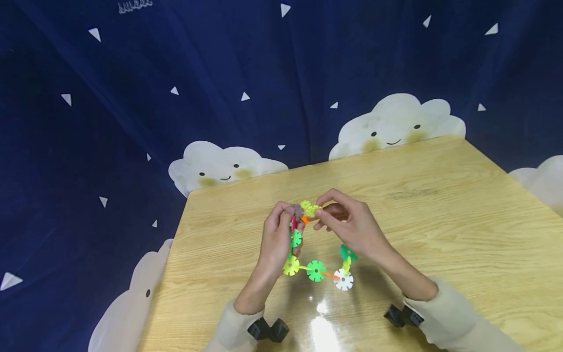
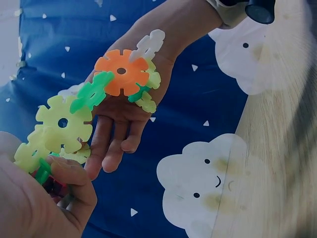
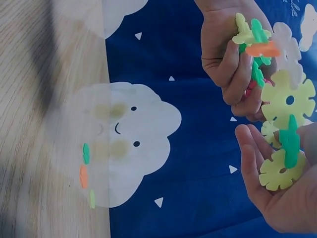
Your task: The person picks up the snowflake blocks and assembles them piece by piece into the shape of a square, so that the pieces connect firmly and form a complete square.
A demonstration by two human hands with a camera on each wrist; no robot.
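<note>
A chain of notched plastic flower discs hangs in a loop above the table, held in both hands. My left hand (image 1: 276,239) grips its left side, with a grey disc (image 1: 297,211) by the thumb and a green disc (image 1: 295,238) below. At the top, my right hand (image 1: 354,225) pinches a yellow disc (image 1: 313,211) between thumb and fingers. Lower down the chain run another yellow disc (image 1: 290,266), a light green disc (image 1: 315,271) and a white disc (image 1: 343,279). A dark green disc (image 1: 347,253) sits at the right end, beneath the right wrist. Fingers partly cover several links.
The wooden table (image 1: 440,205) extends beneath both hands. Behind it hangs a dark blue curtain (image 1: 264,58) with white triangles and clouds. Black devices (image 1: 268,330) sit on the sleeve cuffs. Small coloured slivers (image 3: 83,176) show at the table's edge in the right wrist view.
</note>
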